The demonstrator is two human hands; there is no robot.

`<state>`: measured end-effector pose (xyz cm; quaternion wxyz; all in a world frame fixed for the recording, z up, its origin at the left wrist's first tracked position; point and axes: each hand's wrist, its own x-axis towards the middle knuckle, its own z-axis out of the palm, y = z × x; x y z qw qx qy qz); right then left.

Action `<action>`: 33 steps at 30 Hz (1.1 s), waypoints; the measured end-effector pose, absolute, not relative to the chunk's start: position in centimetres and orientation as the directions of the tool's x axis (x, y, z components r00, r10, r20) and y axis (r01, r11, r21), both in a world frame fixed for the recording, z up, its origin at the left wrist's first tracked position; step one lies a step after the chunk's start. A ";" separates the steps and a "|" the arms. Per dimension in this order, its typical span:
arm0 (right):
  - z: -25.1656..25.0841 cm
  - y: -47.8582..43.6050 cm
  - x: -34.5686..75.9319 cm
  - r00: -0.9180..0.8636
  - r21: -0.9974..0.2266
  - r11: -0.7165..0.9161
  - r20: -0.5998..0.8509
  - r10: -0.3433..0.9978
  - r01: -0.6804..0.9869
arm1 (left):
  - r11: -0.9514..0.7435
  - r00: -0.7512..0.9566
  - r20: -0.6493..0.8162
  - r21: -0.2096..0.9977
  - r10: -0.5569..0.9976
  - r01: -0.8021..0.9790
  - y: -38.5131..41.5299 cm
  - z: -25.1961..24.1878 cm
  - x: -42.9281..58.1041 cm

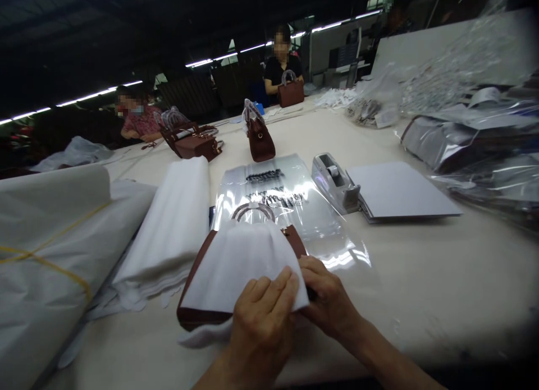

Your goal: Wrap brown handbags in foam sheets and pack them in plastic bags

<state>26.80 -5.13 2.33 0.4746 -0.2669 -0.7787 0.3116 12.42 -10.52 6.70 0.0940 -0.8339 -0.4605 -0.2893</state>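
Note:
A brown handbag point(197, 280) lies near the table's front edge, its handles point(252, 207) pointing away from me. Draped over its face is a soft white packing sheet point(242, 258), with a loose strip of white below it. My left hand point(265, 322) presses over the sheet's lower right part with its fingers drawn together. At the bag's right side, my right hand point(328, 294) is closed around the edge; its fingertips are partly hidden. Beyond the bag are clear printed plastic bags point(320, 227).
A tape dispenser point(334, 182) stands beside stacked grey-white boards point(404, 191). Folded white sheets point(168, 221) and a wrapped bundle point(50, 227) lie left. More brown handbags point(261, 137) stand farther back, plastic wrap point(458, 143) at right. Two people point(283, 64) work across the table.

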 end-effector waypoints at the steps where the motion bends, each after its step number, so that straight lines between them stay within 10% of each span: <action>1: 2.3 -5.1 26.8 -0.411 -0.743 0.659 0.568 0.713 0.117 | -0.560 0.407 0.569 0.115 0.715 0.821 -10.6 6.1 12.2; 33: 2.5 -5.7 28.3 -0.304 -0.990 0.099 0.126 0.944 -0.102 | -0.563 0.475 0.602 -0.050 0.642 0.825 -11.6 4.1 13.1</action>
